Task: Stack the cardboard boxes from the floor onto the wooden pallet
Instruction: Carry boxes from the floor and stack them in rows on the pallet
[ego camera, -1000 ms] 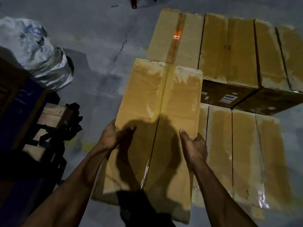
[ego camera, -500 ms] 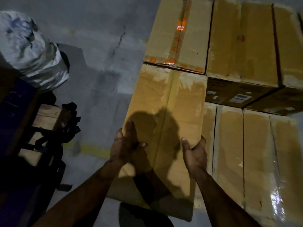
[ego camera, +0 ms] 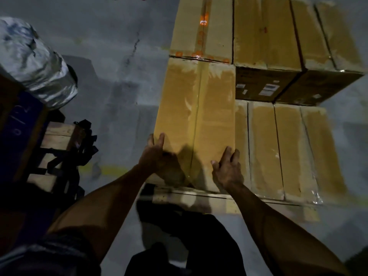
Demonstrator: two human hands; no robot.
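- A long cardboard box [ego camera: 196, 120] is seen lying flat at the left end of the stack, its near end at the front edge of the wooden pallet [ego camera: 199, 198] and its far end against a box with orange tape [ego camera: 201, 28].
- Whether the box is fully set down or its near end is a little raised cannot be told; the placing step is judged to be nearly done.
- The near left corner of the box is gripped by the left hand [ego camera: 157, 158], with the thumb laid on the top face and the other fingers wrapped down the side.
- The near right part of the top is pressed by the right hand [ego camera: 227, 168], its fingers spread almost straight over the right edge; nothing is clasped by it.
- The box is judged stiff and fairly heavy for its length. Its taped, glossy top looks slippery, so a hold at the corners or under the bottom edges is judged safer than one on the top face.
- Just beside the box on the right, a lower row of boxes [ego camera: 278, 148] is laid side by side on the pallet.
- Beyond that row, a raised second layer of boxes [ego camera: 278, 32] is stacked, with white labels on its near faces.
- To the left, on the concrete floor [ego camera: 111, 62], a bundle wrapped in plastic [ego camera: 33, 60] and some wooden blocks [ego camera: 57, 134] with black straps are seen, well apart from the pallet.
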